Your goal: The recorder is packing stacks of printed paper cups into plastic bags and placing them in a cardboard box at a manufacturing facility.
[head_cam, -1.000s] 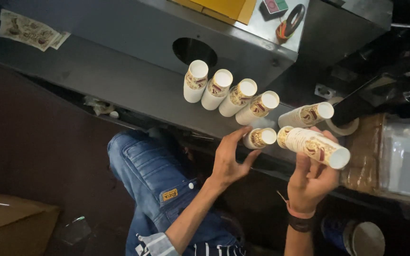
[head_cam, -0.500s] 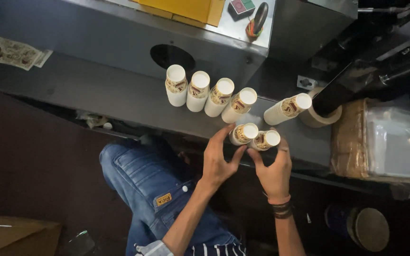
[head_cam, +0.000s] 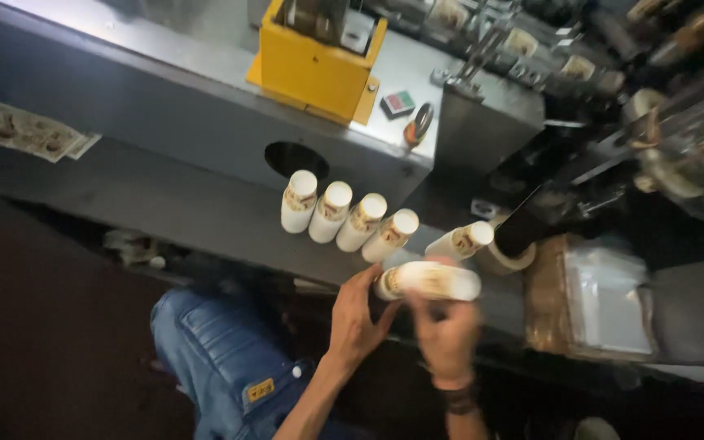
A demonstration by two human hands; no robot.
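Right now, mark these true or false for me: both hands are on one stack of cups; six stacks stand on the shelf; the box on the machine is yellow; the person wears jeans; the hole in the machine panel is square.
1. Both hands hold one stack. True: the left hand and right hand meet on the lying cup stack.
2. Six stacks stand on the shelf. False: five cup stacks are on the grey shelf.
3. The box is yellow. True: yellow box.
4. Jeans. True: blue jeans.
5. Square hole. False: the round hole is round.
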